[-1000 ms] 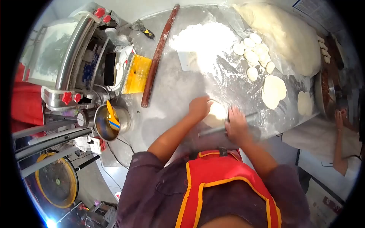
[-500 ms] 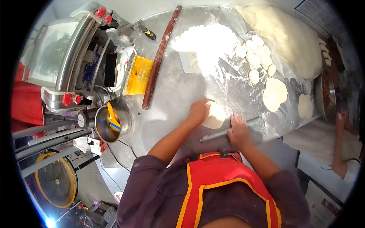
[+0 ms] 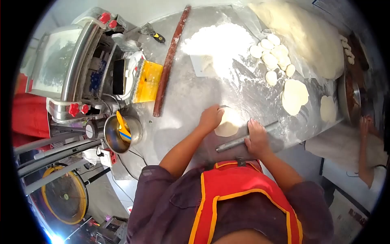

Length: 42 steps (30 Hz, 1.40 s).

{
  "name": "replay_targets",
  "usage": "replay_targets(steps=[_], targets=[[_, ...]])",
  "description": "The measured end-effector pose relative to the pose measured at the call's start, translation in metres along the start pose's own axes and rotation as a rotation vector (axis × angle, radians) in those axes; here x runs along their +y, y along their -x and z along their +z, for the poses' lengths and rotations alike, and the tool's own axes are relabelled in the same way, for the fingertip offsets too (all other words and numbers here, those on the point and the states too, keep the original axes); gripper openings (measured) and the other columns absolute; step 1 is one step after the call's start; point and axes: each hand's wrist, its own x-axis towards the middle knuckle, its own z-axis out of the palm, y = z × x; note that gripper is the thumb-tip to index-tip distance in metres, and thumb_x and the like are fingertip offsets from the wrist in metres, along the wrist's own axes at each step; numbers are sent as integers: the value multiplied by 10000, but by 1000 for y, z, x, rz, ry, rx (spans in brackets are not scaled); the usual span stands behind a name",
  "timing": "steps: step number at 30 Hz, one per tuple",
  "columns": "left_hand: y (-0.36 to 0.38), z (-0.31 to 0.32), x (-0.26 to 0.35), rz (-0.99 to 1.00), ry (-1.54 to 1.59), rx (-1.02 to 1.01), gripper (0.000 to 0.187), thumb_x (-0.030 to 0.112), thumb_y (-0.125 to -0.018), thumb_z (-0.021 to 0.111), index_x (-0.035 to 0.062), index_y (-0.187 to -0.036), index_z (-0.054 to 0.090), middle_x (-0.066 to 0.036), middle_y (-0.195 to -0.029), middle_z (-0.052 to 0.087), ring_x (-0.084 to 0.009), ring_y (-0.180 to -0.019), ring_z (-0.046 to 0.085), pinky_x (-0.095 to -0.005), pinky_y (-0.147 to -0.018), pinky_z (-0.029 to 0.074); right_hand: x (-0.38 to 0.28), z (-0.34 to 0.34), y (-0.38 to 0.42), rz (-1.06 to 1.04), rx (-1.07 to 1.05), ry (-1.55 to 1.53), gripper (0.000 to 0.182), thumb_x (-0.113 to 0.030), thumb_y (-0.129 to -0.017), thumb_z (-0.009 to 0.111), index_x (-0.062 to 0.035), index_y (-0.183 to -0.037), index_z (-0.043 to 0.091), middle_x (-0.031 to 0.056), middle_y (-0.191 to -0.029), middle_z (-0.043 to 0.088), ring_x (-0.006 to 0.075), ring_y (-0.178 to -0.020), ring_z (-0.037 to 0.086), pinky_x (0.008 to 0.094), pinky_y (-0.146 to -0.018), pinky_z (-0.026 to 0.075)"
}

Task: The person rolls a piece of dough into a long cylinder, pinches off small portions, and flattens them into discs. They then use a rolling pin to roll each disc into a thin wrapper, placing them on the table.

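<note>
A flat round of dough [image 3: 228, 123] lies on the metal table between my two hands. At its left edge is my left hand [image 3: 211, 118], its fingers closed on the dough's rim. My right hand [image 3: 257, 137] rests on a thin grey rolling pin [image 3: 235, 143], with the palm over it and the fingers stretched past it to the right of the dough. The pin slants from lower left to upper right, just below the dough. Rolled pieces of dough [image 3: 295, 97] lie farther right, beneath several small dough rounds [image 3: 269, 60].
White flour [image 3: 223, 40] covers the table's back middle. A long red-brown rolling pin [image 3: 172, 61] and a yellow-faced box [image 3: 148, 81] are at left, by a steel pot [image 3: 136, 130] and a machine [image 3: 69, 61]. Bagged dough [image 3: 304, 36] sits back right; a co-worker's arm [image 3: 364, 150] shows far right.
The view has shifted slightly. My hands, the dough round and the thin rolling pin remain in nearly the same arrangement, with only slight movement of my right hand's fingers.
</note>
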Motion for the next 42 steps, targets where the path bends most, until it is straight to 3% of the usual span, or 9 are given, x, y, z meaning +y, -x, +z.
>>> replay_targets(steps=[3, 10, 15, 16, 22, 31, 33, 36, 42], targets=[[-1, 11, 4, 262, -213, -119, 320, 360, -881, 598, 60, -963, 673, -161, -910, 699, -375, -879, 656, -476, -771, 508, -4, 12, -44, -2, 211, 64, 547, -330, -923, 547, 21, -1341, 500, 218, -1408, 488, 335, -1336, 433, 486, -1120, 308], [-21, -8, 48, 137, -358, -215, 371, 435, -878, 555, 132, -1034, 701, -124, -1005, 694, -343, -929, 649, -459, -776, 506, -4, 3, -80, -30, 201, 88, 565, -358, -970, 471, 25, -1385, 445, 205, -1435, 458, 329, -1337, 421, 462, -1136, 284], [2, 1, -9, 37, -36, -57, 338, 399, -872, 587, 77, -934, 670, -157, -942, 696, -365, -900, 657, -472, -768, 509, 0, -4, 5, 21, -58, -53, 661, -285, -819, 676, 43, -1353, 465, 237, -1424, 463, 358, -1319, 449, 490, -1105, 326], [5, 0, -3, 42, 13, -123, 342, 400, -873, 584, 74, -933, 666, -161, -943, 696, -367, -903, 657, -473, -773, 509, -1, 10, -13, -79, 247, 19, 628, -318, -864, 636, 35, -1354, 466, 225, -1418, 473, 346, -1330, 439, 481, -1108, 323], [0, -10, 73, 38, -507, -172, 277, 332, -852, 635, 89, -969, 698, -153, -967, 707, -344, -913, 671, -457, -775, 522, -3, 10, -102, 54, 270, -84, 585, -357, -935, 537, 21, -1373, 456, 207, -1417, 473, 340, -1353, 401, 492, -1118, 291], [-87, 60, 119, 693, -99, -428, 268, 293, -882, 626, 75, -1027, 682, -175, -972, 671, -379, -917, 621, -436, -829, 494, -1, -2, 51, -20, -11, -177, 738, -272, -747, 746, -61, -1389, 451, 123, -1457, 443, 288, -1356, 415, 496, -1107, 317], [-109, 89, 159, 687, 178, -221, 262, 234, -894, 607, 71, -1092, 659, -160, -1106, 648, -349, -1036, 598, -424, -918, 467, 5, 6, 49, -88, 125, -150, 695, -285, -751, 735, -69, -1361, 482, 95, -1443, 452, 264, -1336, 434, 484, -1089, 351], [-137, 104, 191, 830, -208, 274, 321, 176, -897, 588, 54, -1193, 607, -136, -1259, 583, -329, -1203, 519, -420, -1019, 411, 9, 14, 43, -137, 130, -72, 622, -320, -806, 675, -58, -1344, 506, 87, -1447, 437, 236, -1321, 440, 464, -1091, 361], [-132, 86, 129, 837, -393, 137, 375, 158, -916, 560, 46, -1273, 555, -133, -1359, 516, -331, -1300, 441, -421, -1079, 363, 5, 7, 39, -81, 55, -143, 561, -337, -838, 631, -77, -1324, 529, 71, -1420, 478, 226, -1322, 426, 459, -1118, 311]])
